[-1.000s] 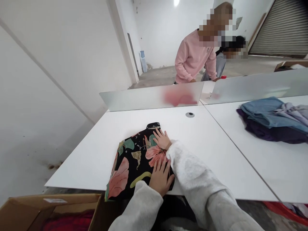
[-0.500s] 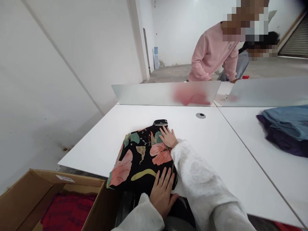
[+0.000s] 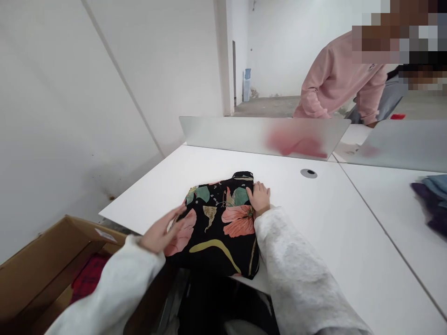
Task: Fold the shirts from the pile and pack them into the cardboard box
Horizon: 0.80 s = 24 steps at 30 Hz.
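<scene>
A folded black shirt [image 3: 216, 228] with a print of pink flowers and green leaves lies on the white table [image 3: 307, 232], its collar pointing away from me. At its left edge is my left hand [image 3: 162, 232], fingers stretched out over the pink flower there. My right hand [image 3: 260, 196] rests along the upper right edge near the collar, thumb on the fabric and fingers extended beside it. Neither hand grips the cloth.
An open cardboard box [image 3: 66, 237] at the lower left holds a red checked cloth [image 3: 91, 274]. Blue and purple folded clothes [image 3: 431, 204] lie far right. A frosted divider [image 3: 226, 135] runs along the table's back; behind it a person in a pink top [image 3: 335, 79] leans forward.
My left hand has moved from the shirt's lower right part to its left edge. My right hand has slid off the flower print to the right edge. The view has turned left.
</scene>
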Each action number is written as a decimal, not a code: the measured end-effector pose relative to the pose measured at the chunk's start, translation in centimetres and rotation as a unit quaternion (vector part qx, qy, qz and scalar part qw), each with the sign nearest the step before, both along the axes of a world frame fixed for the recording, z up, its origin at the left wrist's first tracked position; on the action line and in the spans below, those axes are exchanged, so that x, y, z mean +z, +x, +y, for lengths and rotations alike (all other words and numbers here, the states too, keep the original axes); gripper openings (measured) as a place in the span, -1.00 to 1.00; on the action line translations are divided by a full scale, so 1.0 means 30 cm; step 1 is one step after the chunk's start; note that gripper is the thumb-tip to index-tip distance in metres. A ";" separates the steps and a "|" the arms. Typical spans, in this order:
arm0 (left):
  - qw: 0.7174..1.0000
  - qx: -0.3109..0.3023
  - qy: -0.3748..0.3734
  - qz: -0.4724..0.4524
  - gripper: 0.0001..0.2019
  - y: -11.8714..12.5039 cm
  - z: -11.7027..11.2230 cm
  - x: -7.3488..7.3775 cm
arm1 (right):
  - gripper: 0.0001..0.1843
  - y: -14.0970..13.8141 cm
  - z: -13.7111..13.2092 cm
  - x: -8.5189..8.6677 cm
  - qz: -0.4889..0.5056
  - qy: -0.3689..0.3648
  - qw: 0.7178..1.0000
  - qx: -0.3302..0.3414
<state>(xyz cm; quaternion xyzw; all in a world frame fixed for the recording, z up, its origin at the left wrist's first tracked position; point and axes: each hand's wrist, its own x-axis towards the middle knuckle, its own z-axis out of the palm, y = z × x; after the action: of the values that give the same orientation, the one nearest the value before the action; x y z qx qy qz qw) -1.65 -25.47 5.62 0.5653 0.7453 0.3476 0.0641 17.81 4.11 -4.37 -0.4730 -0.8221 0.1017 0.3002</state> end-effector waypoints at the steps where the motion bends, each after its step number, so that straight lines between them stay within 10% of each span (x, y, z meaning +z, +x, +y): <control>1: 0.999 0.023 -0.032 -0.023 -0.43 -0.054 0.045 0.010 | -0.47 0.004 0.004 -0.001 -0.014 -0.005 1.000 -0.012; 10: 0.985 0.131 -0.114 -0.008 -0.72 -0.198 0.427 -0.124 | -0.62 0.025 0.040 0.008 -0.015 -0.014 0.997 0.076; 17: 0.989 0.091 -0.095 -0.062 -0.77 -0.192 0.472 -0.204 | -0.71 0.016 0.046 0.023 0.106 -0.110 0.980 0.126; 24: 0.980 0.032 -0.058 -0.190 -0.69 -0.197 0.482 -0.166 | -0.78 0.017 0.068 0.026 0.288 -0.225 0.917 0.159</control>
<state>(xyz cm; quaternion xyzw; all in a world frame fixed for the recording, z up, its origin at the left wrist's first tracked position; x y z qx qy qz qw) -7.55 -11.02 0.65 0.4599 0.7562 0.4070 0.2259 18.33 6.16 -3.58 -0.3414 -0.7195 0.4624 0.3897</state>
